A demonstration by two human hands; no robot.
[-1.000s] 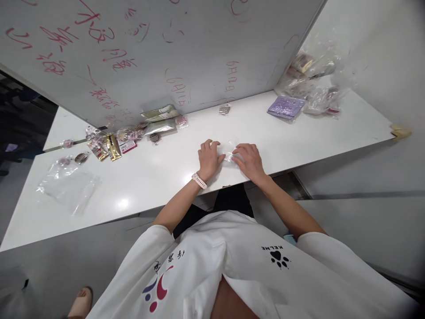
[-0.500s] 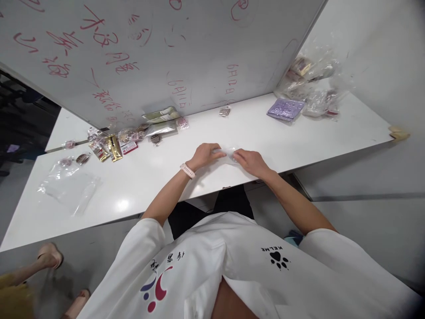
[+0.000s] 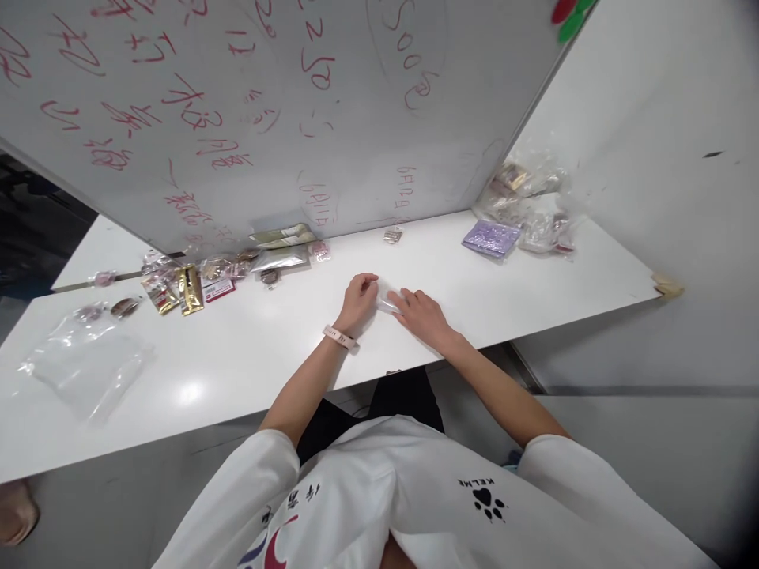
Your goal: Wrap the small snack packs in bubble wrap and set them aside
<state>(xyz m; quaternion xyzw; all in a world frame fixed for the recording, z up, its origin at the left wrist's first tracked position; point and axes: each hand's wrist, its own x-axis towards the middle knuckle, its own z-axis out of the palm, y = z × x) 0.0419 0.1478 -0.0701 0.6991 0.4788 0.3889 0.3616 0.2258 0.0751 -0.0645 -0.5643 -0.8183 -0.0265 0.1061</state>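
Note:
A small clear plastic bag (image 3: pixel 387 298) lies low over the white table between my two hands; its contents cannot be made out. My left hand (image 3: pixel 359 300), with a pale pink wristband (image 3: pixel 339 337) on the wrist, curls its fingers at the bag's left edge. From the right, my right hand (image 3: pixel 422 318) has its thumb and fingers closed on the opposite side of the bag, close to the tabletop. Part of the bag is hidden behind the fingers.
A whiteboard (image 3: pixel 356 118) stands along the table's back. Before it are a silver pouch (image 3: pixel 281 258), a gold packet (image 3: pixel 190 290) and a small packet (image 3: pixel 392 235). A purple packet (image 3: pixel 491 239) and bagged items (image 3: pixel 542 221) lie right; a large clear bag (image 3: pixel 88 363) lies left.
My hands have come down toward the table with the plastic bag, and the right hand now lies flatter over it. The camera view has tilted up, showing more of the whiteboard.

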